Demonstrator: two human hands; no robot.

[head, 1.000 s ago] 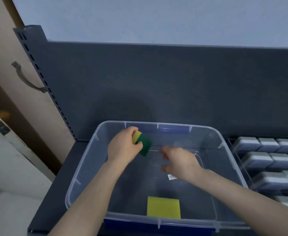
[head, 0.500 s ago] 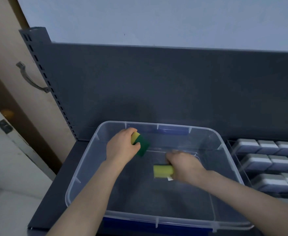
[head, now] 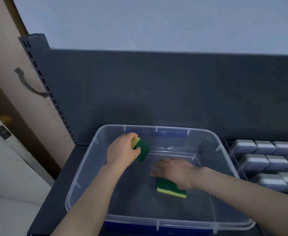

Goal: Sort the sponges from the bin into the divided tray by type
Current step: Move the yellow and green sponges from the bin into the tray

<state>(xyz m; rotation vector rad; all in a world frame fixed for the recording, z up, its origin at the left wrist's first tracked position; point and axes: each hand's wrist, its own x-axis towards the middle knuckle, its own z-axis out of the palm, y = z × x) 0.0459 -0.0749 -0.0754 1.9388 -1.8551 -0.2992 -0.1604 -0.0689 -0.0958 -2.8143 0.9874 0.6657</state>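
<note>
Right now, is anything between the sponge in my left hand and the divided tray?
Yes: the right wall of the clear bin rises between the held sponge and the divided tray. The right hand, low over the second sponge, also lies on that side.

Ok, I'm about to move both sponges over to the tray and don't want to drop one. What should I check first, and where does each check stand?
1. Left hand grips the first sponge: ok, its fingers are curled round it.
2. Right hand holds the second sponge: cannot tell. The hand is blurred over the sponge, which is low in the bin.
3. Both sponges are the same type: ok, both are green on yellow.
4. No other sponge left in the bin: ok, none shows.
5. The divided tray has a free compartment for them: cannot tell. Only rows of grey-white sponges are in view.
</note>
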